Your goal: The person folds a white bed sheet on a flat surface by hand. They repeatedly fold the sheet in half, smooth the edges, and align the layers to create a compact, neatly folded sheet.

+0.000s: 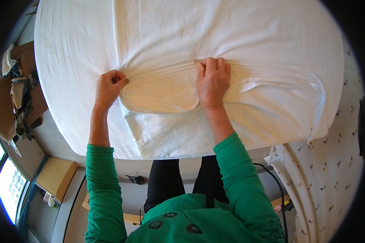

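White bedding cloth point(231, 27) covers a broad, bed-like surface before me, wrinkled along the near side. At a vertical crease left of centre, my left hand point(109, 88) pinches the cloth between thumb and fingers. My right hand point(213, 82) is closed on a gathered edge of the same cloth, knuckles up. A hem point(161, 68) is drawn taut between the two hands. Below it, a loose fold point(161, 101) sags open, showing a thinner layer. To the right of my right hand, the gathered edge point(292, 77) runs on and curls down near the corner.
Clothes point(18, 94) lie over a brown chair point(3, 109) at left. Beneath it are a wooden box-like cabinet point(57, 176) and a bright window point(10, 185). A small-patterned white cover point(331, 182) spreads at right, beside a black cable point(281, 188). Something dark point(136, 179) lies near my legs.
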`<state>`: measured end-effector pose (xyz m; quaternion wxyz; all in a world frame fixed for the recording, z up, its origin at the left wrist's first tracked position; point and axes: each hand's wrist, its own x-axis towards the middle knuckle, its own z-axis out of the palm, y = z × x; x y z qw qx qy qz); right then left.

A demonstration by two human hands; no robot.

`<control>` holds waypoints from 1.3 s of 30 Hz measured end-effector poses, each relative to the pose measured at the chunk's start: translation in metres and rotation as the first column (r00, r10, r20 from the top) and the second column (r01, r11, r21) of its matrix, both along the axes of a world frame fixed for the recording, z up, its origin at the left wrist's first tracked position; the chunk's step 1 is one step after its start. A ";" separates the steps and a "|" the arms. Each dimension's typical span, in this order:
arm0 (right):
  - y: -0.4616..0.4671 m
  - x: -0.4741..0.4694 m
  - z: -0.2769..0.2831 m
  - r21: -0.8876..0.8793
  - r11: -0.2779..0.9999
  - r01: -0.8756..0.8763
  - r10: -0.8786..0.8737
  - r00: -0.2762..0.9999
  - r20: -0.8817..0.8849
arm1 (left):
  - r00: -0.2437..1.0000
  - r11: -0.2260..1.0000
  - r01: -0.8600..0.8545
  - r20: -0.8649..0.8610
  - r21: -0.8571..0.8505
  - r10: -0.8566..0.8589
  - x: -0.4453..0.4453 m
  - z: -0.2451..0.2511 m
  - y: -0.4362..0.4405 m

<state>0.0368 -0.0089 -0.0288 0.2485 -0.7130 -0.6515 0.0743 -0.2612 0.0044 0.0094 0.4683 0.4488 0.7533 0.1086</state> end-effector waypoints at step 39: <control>0.009 0.045 -0.005 0.002 0.999 0.032 -0.032 0.999 0.029 | 0.898 0.710 0.440 -0.251 0.550 -0.362 0.219 -0.023 0.000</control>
